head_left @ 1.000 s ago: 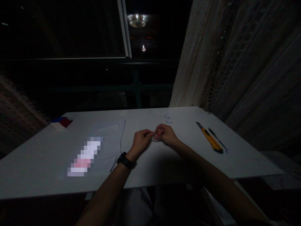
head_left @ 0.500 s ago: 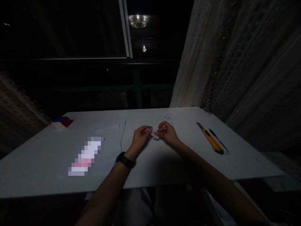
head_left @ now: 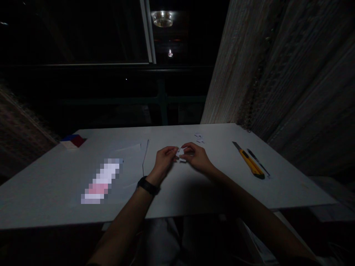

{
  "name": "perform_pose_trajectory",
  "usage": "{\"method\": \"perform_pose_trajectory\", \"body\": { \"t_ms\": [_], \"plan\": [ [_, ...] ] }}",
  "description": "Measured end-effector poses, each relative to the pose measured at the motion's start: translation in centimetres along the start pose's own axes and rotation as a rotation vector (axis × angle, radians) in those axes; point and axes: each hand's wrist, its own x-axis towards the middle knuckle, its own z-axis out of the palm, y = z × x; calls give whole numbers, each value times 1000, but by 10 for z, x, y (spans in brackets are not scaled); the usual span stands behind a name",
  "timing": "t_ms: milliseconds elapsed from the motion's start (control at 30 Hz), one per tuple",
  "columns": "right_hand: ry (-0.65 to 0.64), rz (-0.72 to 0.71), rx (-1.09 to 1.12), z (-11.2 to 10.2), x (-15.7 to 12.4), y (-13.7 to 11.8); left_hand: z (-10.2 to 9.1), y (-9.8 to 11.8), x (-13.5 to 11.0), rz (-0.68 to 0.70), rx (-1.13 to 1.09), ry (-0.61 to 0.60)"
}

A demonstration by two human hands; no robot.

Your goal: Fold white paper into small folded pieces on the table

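The small white piece (head_left: 182, 152) now shows more of its pale face between the fingertips, where half a second ago the hands were a little more apart and it was less seen; I judge from this that the piece has been turned, and that the work remains in the fingers; the left hand (head_left: 164, 161) pinches its left side, and the right hand (head_left: 198, 159) grasps its right side with thumb and finger; whether the pale edge under the right thumb is a second piece, I cannot tell; the piece is over the middle of the white table (head_left: 222, 199); I count two white cut-outs (head_left: 200, 141) lying beyond the right hand, one yellow cutter (head_left: 252, 163), one dark pen (head_left: 257, 162) just beside it, one coloured block (head_left: 72, 141) at far left, and one black wristband (head_left: 148, 186); the paper sheets (head_left: 133, 162) I cannot count surely.
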Motion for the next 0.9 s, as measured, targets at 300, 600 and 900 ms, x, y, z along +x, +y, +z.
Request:
{"method": "perform_pose_trajectory", "body": {
  "t_ms": [300,600,900],
  "plan": [
    [-94,76,179,-5,4,0,0,0,-1,-15,-1,-30],
    [-87,57,174,-6,5,0,-2,-1,-1,-15,18,-65],
    [-113,45,187,-6,4,3,-2,-1,0,-23,11,-58]
  ]
}}
